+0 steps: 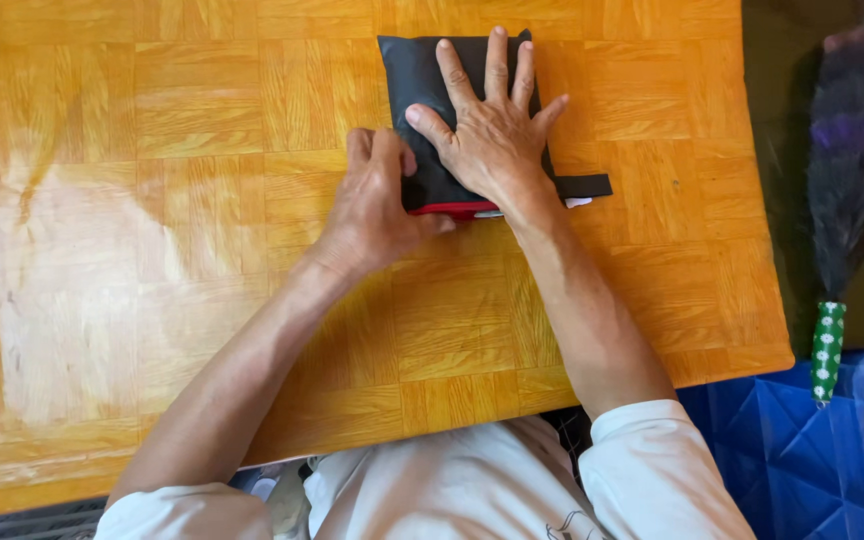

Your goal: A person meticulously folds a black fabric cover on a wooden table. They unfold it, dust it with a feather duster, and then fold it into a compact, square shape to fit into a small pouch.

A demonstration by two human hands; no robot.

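Glossy orange parquet surface [202, 250], glare pooling at left; feather duster [847, 200] with a green dotted handle off the right edge, above a blue crate [782, 450].

Pouch [422, 110] lying flat near the far edge, right of centre. Black fabric, roughly rectangular, slightly puffed; red trim along the near edge, a black strap [582, 186] poking out to the right with a scrap of white beside it.

Right hand [492, 130] spread flat on top, fingers apart, pressing down. Left hand [377, 200] curled at the near left corner, pinching the fabric there, thumb tucked out of sight.

Risks, as a guess: slick varnish letting the pouch skate away under uneven pressure; puffed fabric springing back open once the palm lifts; loose strap snagging or getting trapped inside a fold.
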